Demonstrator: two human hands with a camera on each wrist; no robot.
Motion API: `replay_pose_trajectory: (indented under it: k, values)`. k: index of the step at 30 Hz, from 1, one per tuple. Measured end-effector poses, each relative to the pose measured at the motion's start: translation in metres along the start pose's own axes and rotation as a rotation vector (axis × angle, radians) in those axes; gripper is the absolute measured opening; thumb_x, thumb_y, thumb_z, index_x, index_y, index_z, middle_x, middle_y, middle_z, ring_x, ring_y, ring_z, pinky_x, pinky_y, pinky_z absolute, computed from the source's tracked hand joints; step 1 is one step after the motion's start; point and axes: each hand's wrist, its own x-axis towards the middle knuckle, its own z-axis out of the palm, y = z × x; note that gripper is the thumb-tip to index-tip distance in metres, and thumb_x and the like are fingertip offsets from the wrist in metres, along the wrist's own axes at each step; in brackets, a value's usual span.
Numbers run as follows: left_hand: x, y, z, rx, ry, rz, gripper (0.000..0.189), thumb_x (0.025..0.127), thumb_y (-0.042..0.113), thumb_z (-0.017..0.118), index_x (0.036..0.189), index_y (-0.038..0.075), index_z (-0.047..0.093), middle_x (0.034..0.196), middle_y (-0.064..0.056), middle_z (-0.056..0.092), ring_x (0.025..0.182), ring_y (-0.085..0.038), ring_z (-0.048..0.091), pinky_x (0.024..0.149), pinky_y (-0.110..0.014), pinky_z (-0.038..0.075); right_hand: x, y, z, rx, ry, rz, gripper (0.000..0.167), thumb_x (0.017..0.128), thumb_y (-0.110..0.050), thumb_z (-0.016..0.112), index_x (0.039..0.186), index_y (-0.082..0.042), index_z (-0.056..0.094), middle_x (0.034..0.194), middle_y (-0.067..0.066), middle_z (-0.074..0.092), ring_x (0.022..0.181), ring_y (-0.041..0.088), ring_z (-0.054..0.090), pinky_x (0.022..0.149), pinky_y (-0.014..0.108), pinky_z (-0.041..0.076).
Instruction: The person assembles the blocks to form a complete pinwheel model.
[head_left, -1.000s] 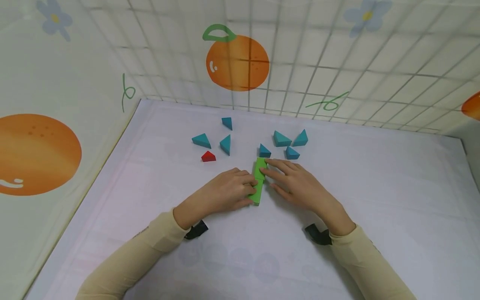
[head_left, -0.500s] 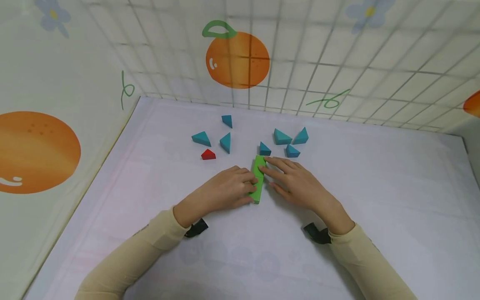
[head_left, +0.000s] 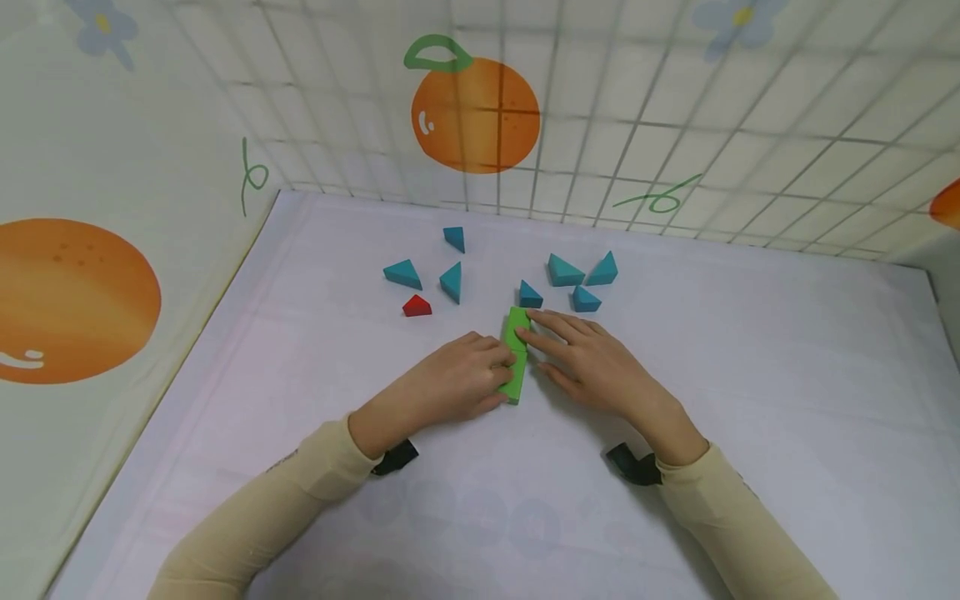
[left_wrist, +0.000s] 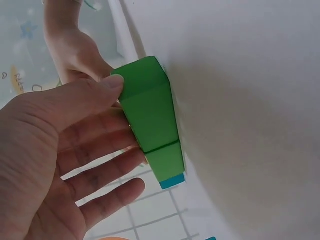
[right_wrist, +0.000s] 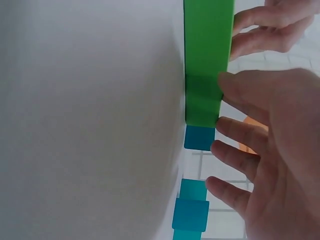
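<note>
Two green rectangular blocks lie end to end on the white-covered table in the head view, the far one (head_left: 517,321) meeting the near one (head_left: 514,383). My left hand (head_left: 461,379) touches the near block from the left with bent fingers over its top. Its thumb (left_wrist: 112,84) rests at the block's near end in the left wrist view, other fingers loosely spread. From the right, my right hand (head_left: 592,362) has extended fingers touching the far block. In the right wrist view, thumb and index finger (right_wrist: 240,132) meet its edge; the remaining fingers stay off it.
Just beyond the green blocks lies a blue wedge block (head_left: 529,295). Several teal and blue wedges, including a teal one (head_left: 564,271), lie at the back right. More lie back left, such as one (head_left: 403,274) near a red block (head_left: 417,306). A patterned curtain (head_left: 600,108) stands behind.
The small step at the seam between the two green blocks looks smaller than a second ago. Both hands stay almost in place; the head view has shifted slightly.
</note>
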Motion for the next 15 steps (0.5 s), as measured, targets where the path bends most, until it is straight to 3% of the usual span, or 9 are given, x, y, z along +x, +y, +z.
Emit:
replay_pose_trajectory:
  k: [7,15]
  values:
    - [-0.0004,0.0049,-0.0009,0.092,-0.006,-0.006,0.032,0.089,0.031,0.072,0.11,0.008,0.074,0.117,-0.004,0.068,0.111,-0.021,0.064,0.098,-0.034,0.051,0.0003,0.001,0.0001,0.006,0.007,-0.006,0.054,0.092,-0.019,0.069,0.143,-0.015,0.052,0.151,0.011,0.045,0.137,0.029,0.044,0.106,0.052,0.042]
    - [-0.0005,0.0032,-0.0021,0.059,-0.019,-0.007,0.032,0.089,0.03,0.072,0.112,0.008,0.073,0.115,-0.003,0.067,0.108,-0.019,0.064,0.097,-0.031,0.052,-0.0004,0.0014,0.0016,0.005,0.016,-0.007,0.054,0.092,-0.019,0.069,0.143,-0.015,0.052,0.151,0.01,0.044,0.138,0.028,0.043,0.108,0.051,0.041]
